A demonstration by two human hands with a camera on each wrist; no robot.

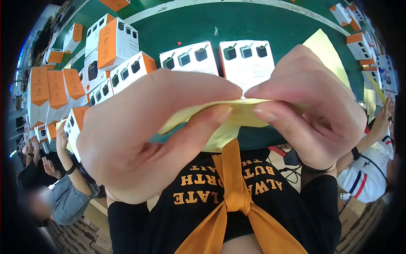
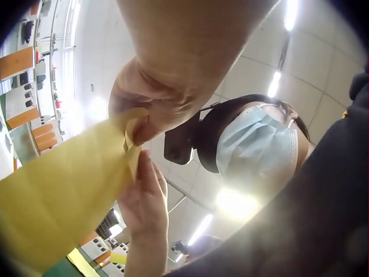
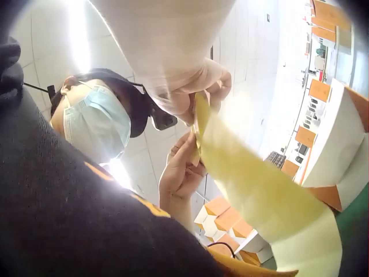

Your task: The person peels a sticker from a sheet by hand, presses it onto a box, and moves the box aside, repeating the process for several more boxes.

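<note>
Both hands meet above the table, close in front of the head camera, at a thin yellow sheet (image 1: 247, 115). My left hand (image 1: 127, 127) pinches its upper edge between thumb and curled index finger. Right beside it, my right hand (image 1: 317, 106) pinches the same edge, thumb below and index finger on top, the two sets of fingertips almost touching. From the grip the sheet (image 2: 63, 196) hangs long and wide in the left wrist view. The right wrist view shows its folded edge at the fingers and the rest of the sheet (image 3: 259, 190) sloping down.
Two white boxes with speaker pictures, a left one (image 1: 188, 59) and a right one (image 1: 247, 61), lie beyond the hands on the green table (image 1: 182, 21). Stacked orange-and-white boxes (image 1: 112, 42) stand at the left. People with raised hands (image 1: 63, 137) are on either side.
</note>
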